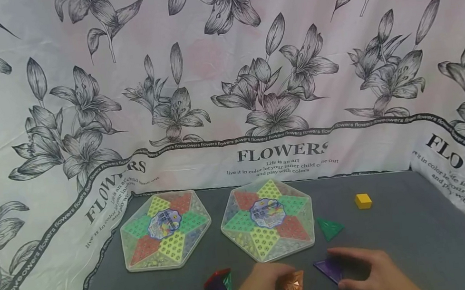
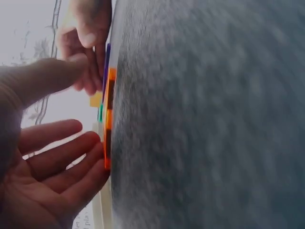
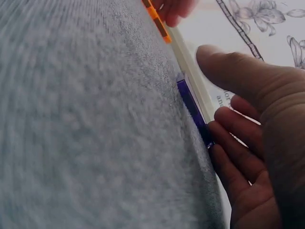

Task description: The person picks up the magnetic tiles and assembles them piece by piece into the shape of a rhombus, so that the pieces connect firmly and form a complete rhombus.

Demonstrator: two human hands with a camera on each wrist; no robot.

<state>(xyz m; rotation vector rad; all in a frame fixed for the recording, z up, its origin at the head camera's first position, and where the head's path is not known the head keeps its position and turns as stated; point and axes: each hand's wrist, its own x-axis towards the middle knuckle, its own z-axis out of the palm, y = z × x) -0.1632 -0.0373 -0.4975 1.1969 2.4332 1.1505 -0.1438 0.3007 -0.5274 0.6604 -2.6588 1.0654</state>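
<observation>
An orange translucent triangle tile [image 1: 295, 286] lies flat on the dark table. My left hand [image 1: 263, 289] curves loosely beside it, fingertips at the tile's edge and the thumb raised clear of it in the left wrist view. To the right, a purple translucent triangle tile [image 1: 329, 270] also lies flat. The fingertips of my right hand [image 1: 369, 267] touch its edge, while the thumb stands apart from it in the right wrist view. Left of my left hand sits a small solid [image 1: 219, 284] of red, purple and green tiles, partly hidden by that hand.
A green triangle tile [image 1: 330, 228] lies beyond the purple one, with a yellow cube [image 1: 363, 201] farther right. Two hexagonal Chinese checkers boxes, a left one [image 1: 165, 230] and a right one [image 1: 268, 220], lie toward the back. Flower-printed cloth [image 1: 192, 168] rises behind the grey tabletop [image 1: 413, 220].
</observation>
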